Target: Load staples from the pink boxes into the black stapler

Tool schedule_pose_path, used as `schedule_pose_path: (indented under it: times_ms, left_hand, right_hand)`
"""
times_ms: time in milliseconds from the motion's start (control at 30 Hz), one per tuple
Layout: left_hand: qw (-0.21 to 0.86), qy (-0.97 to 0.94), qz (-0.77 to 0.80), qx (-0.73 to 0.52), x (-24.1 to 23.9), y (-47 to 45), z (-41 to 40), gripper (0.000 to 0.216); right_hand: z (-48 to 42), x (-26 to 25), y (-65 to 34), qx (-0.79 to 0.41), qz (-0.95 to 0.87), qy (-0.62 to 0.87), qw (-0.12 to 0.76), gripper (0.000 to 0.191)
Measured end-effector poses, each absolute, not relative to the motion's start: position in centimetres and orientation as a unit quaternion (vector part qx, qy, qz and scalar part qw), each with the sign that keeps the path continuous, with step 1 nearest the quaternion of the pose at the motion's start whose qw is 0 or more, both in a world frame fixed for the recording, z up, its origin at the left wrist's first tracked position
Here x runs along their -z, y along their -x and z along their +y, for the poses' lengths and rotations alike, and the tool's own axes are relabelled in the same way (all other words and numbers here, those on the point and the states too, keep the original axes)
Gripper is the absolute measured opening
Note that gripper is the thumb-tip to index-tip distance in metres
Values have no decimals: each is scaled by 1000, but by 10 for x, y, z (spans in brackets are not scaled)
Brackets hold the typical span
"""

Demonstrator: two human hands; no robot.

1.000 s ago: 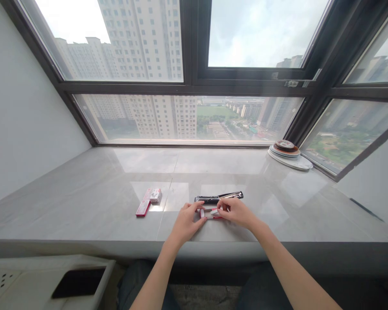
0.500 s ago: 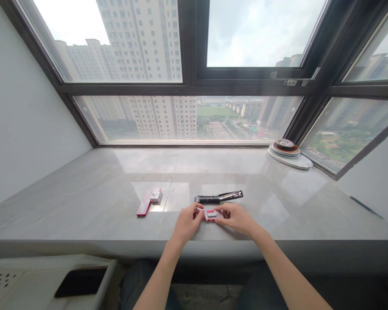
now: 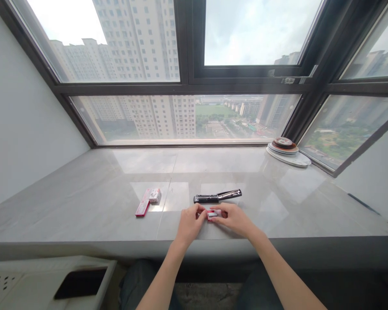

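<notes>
Right, both hands are pinched on the small red-and-white box (image 3: 212, 214), which lies low on the desk (image 3: 84, 206) near the front edge. Left hand (image 3: 189, 224) grips its left end with thumb and fingers, right hand (image 3: 234, 218) its right end. As I read it, the box is being pressed shut: keep it flat on the stone, push both ends in evenly, don't let it skew.

Just beyond it lies a black stapler (image 3: 217, 196), hinged open. To the left, apart from the hands, sit a red strip box (image 3: 142, 208) and a second small box (image 3: 154, 195), touching.

Surface is polished grey stone, glossy. At the far right corner is a stack of plates (image 3: 288, 151). Behind is a dark-framed window (image 3: 187, 82), with towers outside.
</notes>
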State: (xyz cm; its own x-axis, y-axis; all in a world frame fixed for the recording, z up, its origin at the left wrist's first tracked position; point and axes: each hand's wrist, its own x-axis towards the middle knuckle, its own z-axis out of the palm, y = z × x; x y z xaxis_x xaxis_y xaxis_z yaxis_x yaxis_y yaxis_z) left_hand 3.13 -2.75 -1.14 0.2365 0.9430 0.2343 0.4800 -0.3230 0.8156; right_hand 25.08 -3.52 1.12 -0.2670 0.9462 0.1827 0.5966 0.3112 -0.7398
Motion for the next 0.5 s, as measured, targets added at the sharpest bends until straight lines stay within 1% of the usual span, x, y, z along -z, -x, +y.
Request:
schedule_pose_path:
  times_ms: [100, 200, 267, 333, 433, 500]
  left_hand:
    - [306, -720, 493, -381, 10, -21, -21, 21]
    - [206, -710, 542, -399, 8, -9, 0, 20]
    - [141, -718, 560, -388, 8, -5, 16, 32]
    - [119, -744, 552, -357, 10, -7, 26, 37]
    - [115, -775, 529, -325, 16, -17, 22, 27]
    - [111, -779, 526, -324, 21, -22, 11, 25]
  right_hand:
    - [-39, -11, -249, -270, -750, 518, 310, 35]
    - [-44, -8, -246, -263, -745, 530, 308, 34]
    - [-46, -8, -243, -261, -740, 535, 312, 32]
    - [-46, -9, -241, -263, -741, 530, 318, 30]
    - [-37, -13, -238, -254, -744, 514, 343, 29]
    - [-26, -16, -238, -243, -744, 508, 360, 29]
